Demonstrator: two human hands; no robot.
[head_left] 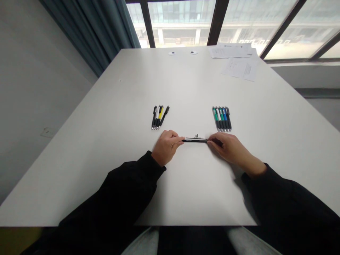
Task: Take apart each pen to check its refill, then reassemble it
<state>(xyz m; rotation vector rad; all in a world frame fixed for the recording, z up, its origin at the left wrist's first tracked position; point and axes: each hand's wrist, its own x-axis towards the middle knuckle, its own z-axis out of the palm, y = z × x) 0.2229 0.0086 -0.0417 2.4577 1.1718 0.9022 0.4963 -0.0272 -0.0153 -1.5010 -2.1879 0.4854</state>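
A black pen (195, 141) lies straight across in front of the person, its long axis running left to right, near the middle of the white table (199, 191). The left hand (167, 144) pinches its left end between thumb and index finger, and the right hand (225, 147) pinches the other end the same way (fingertips cover both ends, so I cannot tell which way the writing tip points). Just beyond the pen is one small bit (197, 136), too tiny to make out. Farther off sit two groups of pens: four in the left group (158, 117), black, white, yellow and black, the last one slanted; five in the right group (222, 119), two green, one white, one blue and one black, close side by side. Two small white ovals (172, 53) and some overlapping papers (239, 67) lie toward the far edge. Beyond stand a wide window (183, 21) and a blue-grey curtain (98, 32), with a grey wall (32, 85) at left.
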